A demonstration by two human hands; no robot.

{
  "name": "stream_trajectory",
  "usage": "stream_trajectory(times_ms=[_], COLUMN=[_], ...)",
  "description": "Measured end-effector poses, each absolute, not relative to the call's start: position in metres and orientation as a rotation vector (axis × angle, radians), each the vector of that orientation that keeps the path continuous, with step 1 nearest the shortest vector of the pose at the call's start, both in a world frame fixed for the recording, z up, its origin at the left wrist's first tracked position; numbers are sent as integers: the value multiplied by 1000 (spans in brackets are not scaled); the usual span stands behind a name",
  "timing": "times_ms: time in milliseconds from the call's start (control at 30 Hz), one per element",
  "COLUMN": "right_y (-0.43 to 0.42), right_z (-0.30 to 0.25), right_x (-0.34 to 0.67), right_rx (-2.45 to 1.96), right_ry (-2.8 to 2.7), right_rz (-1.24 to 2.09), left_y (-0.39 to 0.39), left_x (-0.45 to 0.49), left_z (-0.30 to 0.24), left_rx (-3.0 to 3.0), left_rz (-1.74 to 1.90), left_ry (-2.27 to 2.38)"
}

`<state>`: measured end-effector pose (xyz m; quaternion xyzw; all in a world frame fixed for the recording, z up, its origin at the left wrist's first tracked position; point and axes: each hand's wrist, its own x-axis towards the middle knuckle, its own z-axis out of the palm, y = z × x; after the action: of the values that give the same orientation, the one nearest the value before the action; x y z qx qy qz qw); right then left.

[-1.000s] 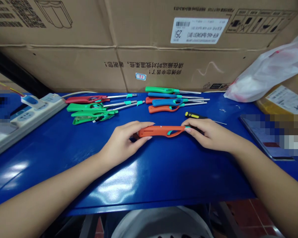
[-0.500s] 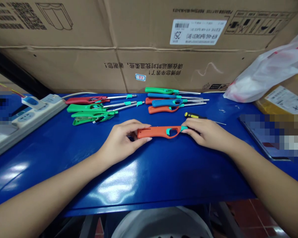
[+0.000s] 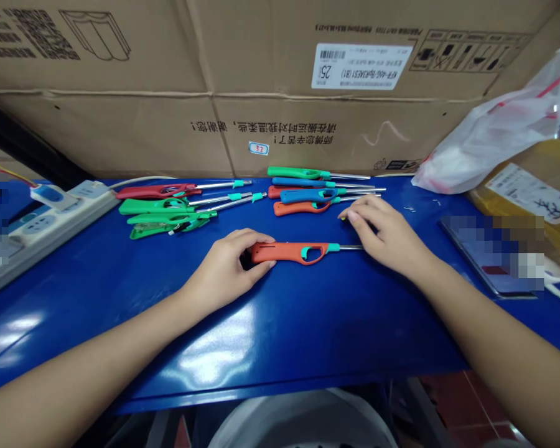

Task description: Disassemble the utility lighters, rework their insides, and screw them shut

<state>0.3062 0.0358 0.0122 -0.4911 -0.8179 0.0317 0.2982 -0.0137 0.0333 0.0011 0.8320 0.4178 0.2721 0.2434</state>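
Observation:
An orange gas lighter (image 3: 287, 252) with teal trigger and collar lies across the blue table, its metal tube pointing right. My left hand (image 3: 228, 258) pinches the butt end between thumb and fingers. Above the tube's tip, my right hand (image 3: 385, 230) has its fingers closed over a screwdriver (image 3: 344, 218). Only a small yellow bit of its handle shows by the fingertips; the hand hides the remainder. Just behind lie several assembled lighters (image 3: 303, 196) in green, blue, red and orange. To their left are opened lighters (image 3: 172, 218), green and red, with some inner parts exposed.
A white power strip (image 3: 51, 221) runs along the left edge. A large cardboard box (image 3: 168, 130) walls off the back. At right are a phone (image 3: 471, 249), a plastic bag (image 3: 490, 143) and a taped parcel (image 3: 555, 230). Tiny metal bits (image 3: 409, 209) lie near the phone.
My right hand has let go of the lighter's teal collar and moved up onto the screwdriver, now mostly covered. My left hand keeps its hold on the orange lighter. The view has shifted slightly.

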Motion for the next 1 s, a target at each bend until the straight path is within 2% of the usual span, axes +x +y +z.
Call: stream_trajectory(times_ms=[267, 567, 1000], right_y=[47, 38, 52], right_z=[-7, 3, -9], right_x=[324, 320, 337], right_rx=[-1580, -1845, -1741], right_ry=[-2157, -2128, -2093], right_rz=[19, -61, 32], left_y=[26, 24, 24], left_x=[-8, -8, -9], left_z=[3, 6, 4], left_rx=[2296, 2301, 2331], left_rz=[721, 683, 698], left_ry=[994, 966, 944])
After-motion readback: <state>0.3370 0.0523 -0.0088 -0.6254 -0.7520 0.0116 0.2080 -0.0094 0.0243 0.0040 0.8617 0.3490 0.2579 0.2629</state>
